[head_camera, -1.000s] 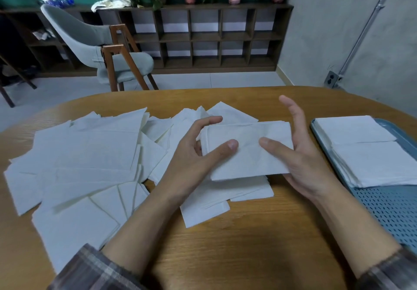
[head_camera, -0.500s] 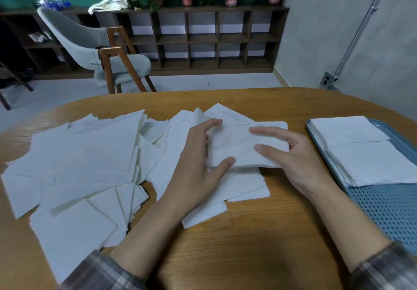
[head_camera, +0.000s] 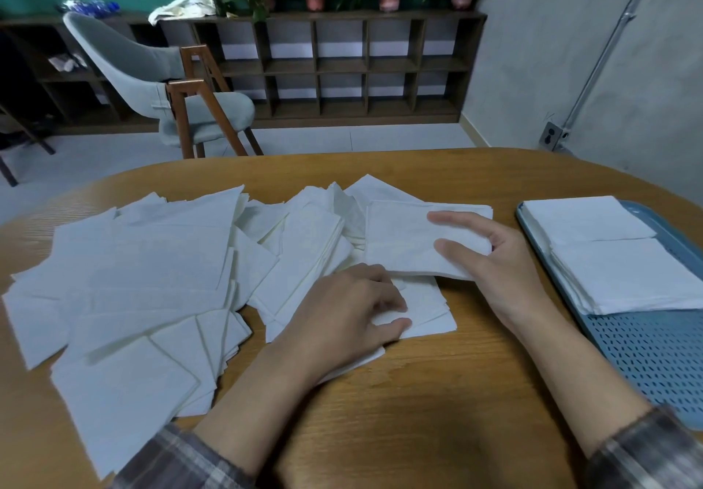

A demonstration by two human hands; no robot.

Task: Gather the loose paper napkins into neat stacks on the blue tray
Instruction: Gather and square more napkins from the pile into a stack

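The right hand (head_camera: 502,271) is clamped on a small bundle of napkins (head_camera: 403,245), thumb under and fingers over its right edge, so the bundle hangs just above the heap and near the blue tray (head_camera: 654,355) without reaching it. Held by that one edge, the soft paper can sag and fan out, and the lower sheets may slide free on the way across, so the bundle would land skewed. The left hand (head_camera: 350,313) lies curled on the loose napkins (head_camera: 152,260) at the near edge of the heap. Its fingertips are hidden against the white paper, so I cannot tell whether it pinches a sheet or only presses on it. If it drags a sheet out, the overlapping neighbours are likely to come along and spread further over the table (head_camera: 437,412). On the tray, the far stack (head_camera: 582,218) and the near stack (head_camera: 631,275) touch each other, the near one lapping the far one's front edge. A careless drop on top could push their edges out of line or over the tray's rim. Counted: one tray, two stacks on it, one bundle in the right hand, and one sprawling heap on the table in which more than a dozen separate sheets show, most of them left of the hands.
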